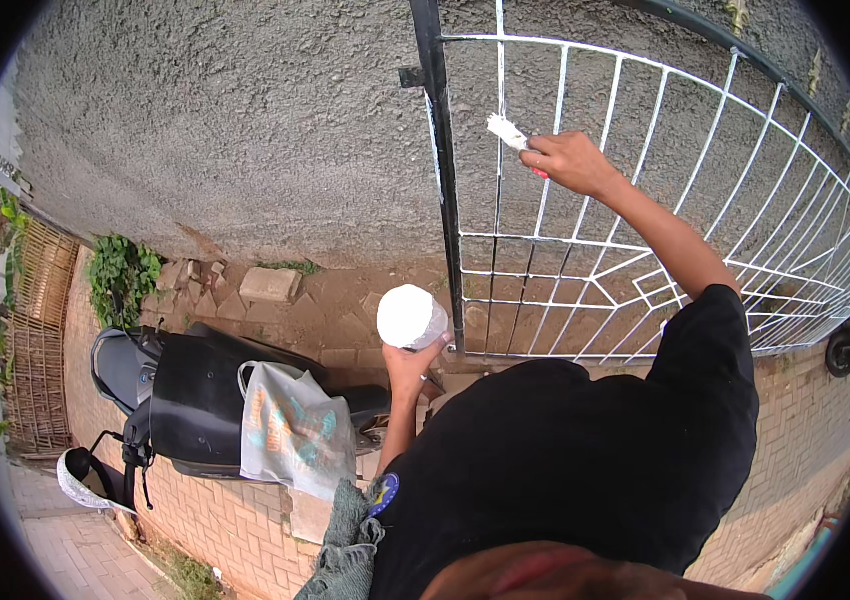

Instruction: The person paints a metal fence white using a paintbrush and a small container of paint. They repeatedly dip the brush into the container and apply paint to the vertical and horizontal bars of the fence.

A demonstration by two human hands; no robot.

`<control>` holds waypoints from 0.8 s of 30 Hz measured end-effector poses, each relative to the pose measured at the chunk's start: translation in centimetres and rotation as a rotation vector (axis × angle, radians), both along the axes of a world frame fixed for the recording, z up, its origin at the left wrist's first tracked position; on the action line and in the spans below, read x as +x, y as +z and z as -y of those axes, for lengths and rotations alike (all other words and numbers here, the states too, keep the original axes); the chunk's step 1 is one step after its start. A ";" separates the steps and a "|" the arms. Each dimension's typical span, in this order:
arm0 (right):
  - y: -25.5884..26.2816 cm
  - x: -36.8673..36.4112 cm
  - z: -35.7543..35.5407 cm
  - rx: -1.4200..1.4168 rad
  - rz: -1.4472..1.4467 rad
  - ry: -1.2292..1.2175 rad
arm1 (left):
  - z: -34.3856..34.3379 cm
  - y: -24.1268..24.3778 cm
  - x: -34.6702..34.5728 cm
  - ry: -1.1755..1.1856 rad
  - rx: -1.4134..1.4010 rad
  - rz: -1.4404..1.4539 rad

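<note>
My right hand grips a paintbrush, its bristles and ferrule coated in white paint and a bit of red handle showing below the fingers. The bristles are over a vertical bar of the metal gate; whether they touch it I cannot tell. Most of the gate's inner bars are white, while some lower bars near the post show black stretches. My left hand holds up a round container of white paint, left of the gate's black frame post.
A rough grey wall stands behind the gate. To the left a motor scooter is parked, with a printed bag on it and a cap by its handlebar. Stone blocks lie along the wall's foot.
</note>
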State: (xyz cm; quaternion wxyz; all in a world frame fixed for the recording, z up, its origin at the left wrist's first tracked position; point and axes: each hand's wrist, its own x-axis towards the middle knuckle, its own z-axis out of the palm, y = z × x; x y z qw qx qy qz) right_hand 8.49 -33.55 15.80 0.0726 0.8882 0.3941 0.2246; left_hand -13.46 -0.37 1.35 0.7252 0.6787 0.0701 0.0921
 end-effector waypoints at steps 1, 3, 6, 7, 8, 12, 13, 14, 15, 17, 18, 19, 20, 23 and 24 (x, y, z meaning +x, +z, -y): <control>0.3 0.1 0.0 0.073 -0.080 0.012 | -0.2 -0.2 0.2 0.019 -0.011 0.016; 1.7 -0.1 0.0 0.220 -0.240 0.030 | -0.7 0.1 0.4 -0.016 0.008 0.026; 4.3 2.2 -0.1 0.570 0.011 -0.008 | -1.5 0.1 0.1 -0.036 0.063 0.011; 4.9 2.7 0.0 0.688 0.175 0.013 | -1.5 -0.1 0.1 -0.036 0.078 0.010; 5.3 2.6 0.1 0.702 0.245 -0.029 | -1.5 -0.1 0.0 -0.032 0.070 0.007; 4.0 2.8 -0.5 0.616 0.445 -0.023 | -0.7 0.0 -0.2 0.019 0.076 0.031; 2.3 2.4 -0.4 0.551 0.468 0.008 | -0.5 -0.1 -0.4 0.028 0.081 0.034; 0.7 2.1 -0.1 0.469 0.365 0.005 | -0.4 -0.2 -0.6 0.020 0.107 0.008; -0.4 1.8 -0.1 0.451 0.267 -0.006 | -0.2 -0.1 -0.8 0.032 0.097 0.009; -1.9 0.7 0.1 0.407 0.067 -0.034 | 0.2 -0.1 -1.2 0.052 0.074 0.006; -1.5 -0.1 0.0 0.490 -0.032 -0.011 | 0.3 -0.2 -1.3 0.045 0.067 0.001; -1.0 0.1 0.0 0.608 -0.023 -0.013 | 0.3 -0.4 -1.4 0.037 0.060 -0.005; -0.4 0.5 -0.1 0.726 -0.015 -0.016 | 0.3 -0.6 -1.5 0.029 0.052 -0.011; 0.9 1.2 -0.2 1.058 -0.059 -0.194 | 0.7 -0.8 -1.4 0.026 0.073 -0.061; 1.3 1.8 -0.3 1.119 0.028 -0.227 | 0.9 -0.8 -1.2 0.016 0.078 -0.050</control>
